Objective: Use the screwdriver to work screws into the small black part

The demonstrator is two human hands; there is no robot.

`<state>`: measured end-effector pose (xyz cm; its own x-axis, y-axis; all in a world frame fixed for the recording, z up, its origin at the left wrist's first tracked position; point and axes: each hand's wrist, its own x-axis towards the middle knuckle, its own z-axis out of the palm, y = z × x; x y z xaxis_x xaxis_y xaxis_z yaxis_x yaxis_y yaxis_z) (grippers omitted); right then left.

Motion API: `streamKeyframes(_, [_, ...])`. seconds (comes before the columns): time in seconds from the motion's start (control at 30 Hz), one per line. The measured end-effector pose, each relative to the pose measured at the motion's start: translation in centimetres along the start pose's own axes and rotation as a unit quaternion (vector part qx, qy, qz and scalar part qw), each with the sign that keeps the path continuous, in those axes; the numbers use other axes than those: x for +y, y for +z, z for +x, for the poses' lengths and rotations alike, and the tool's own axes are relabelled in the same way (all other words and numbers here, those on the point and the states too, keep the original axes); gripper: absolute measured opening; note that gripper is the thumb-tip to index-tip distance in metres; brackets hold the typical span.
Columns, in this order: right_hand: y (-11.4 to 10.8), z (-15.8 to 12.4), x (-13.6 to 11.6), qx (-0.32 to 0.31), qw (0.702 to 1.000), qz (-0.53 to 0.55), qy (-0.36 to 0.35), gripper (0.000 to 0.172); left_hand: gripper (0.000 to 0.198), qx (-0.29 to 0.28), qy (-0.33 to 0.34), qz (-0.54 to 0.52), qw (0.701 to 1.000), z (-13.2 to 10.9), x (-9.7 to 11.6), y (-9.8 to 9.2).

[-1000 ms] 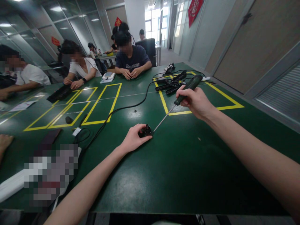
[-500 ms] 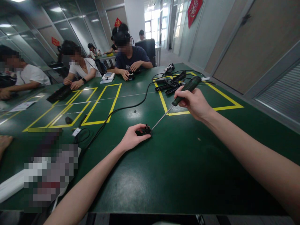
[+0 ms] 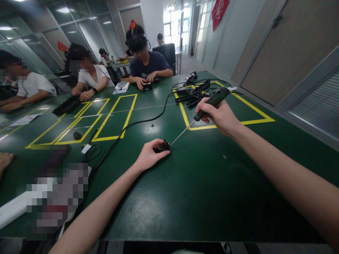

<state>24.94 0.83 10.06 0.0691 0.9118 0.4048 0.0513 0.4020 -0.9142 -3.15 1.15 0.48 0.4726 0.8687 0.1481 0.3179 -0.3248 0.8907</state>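
Between its thumb and fingers, my left hand (image 3: 150,154) grips a small black part (image 3: 164,145) low over the green table (image 3: 190,197). A short black cylinder stands up from that part. My right hand (image 3: 221,116) is wrapped around the dark green handle of a screwdriver (image 3: 182,132), held at a slant. The screwdriver's thin metal shaft runs down to the left, and its tip meets the right edge of the black part. Whether a screw sits under the tip is too small to tell.
Black parts and cables (image 3: 197,95) lie in a heap inside a yellow tape outline (image 3: 254,121). A black cable (image 3: 143,121) crosses the table. A blurred-out item (image 3: 63,197) lies at the left front. Co-workers (image 3: 149,67) sit along the far side, one near a white device (image 3: 122,87).
The black part and the screwdriver tip have shifted very slightly left. The screwdriver handle has turned a little in my right hand. Both grips stay the same.
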Motion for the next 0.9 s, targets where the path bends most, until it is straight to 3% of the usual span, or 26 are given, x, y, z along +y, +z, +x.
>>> streamKeyframes(0.1, [0.01, -0.11, -0.11, -0.015, 1.0, -0.016, 0.003, 0.035, 0.026, -0.002, 0.003, -0.015, 1.0, 0.01, 0.06, 0.02])
streamKeyframes(0.27, [-0.35, -0.19, -0.55, -0.053, 0.997, 0.011, 0.056, 0.018, 0.028, 0.008, 0.005, 0.007, 1.0, -0.06, 0.17, -0.15])
streamKeyframes(0.4, [-0.64, -0.05, -0.55, -0.072, 0.995, 0.03, 0.057, 0.015, 0.028, 0.028, 0.015, 0.037, 0.999, -0.07, 0.12, -0.28])
streamKeyframes(0.63, [-0.58, 0.14, 0.06, -0.052, 0.996, 0.02, 0.064, 0.046, 0.034, 0.023, 0.007, 0.02, 1.0, 0.0, -0.08, -0.31])
streamKeyframes(0.9, [-0.72, 0.07, -0.16, -0.057, 0.994, 0.016, 0.088, 0.017, 0.033, 0.029, 0.016, 0.042, 0.999, -0.05, 0.15, -0.16])
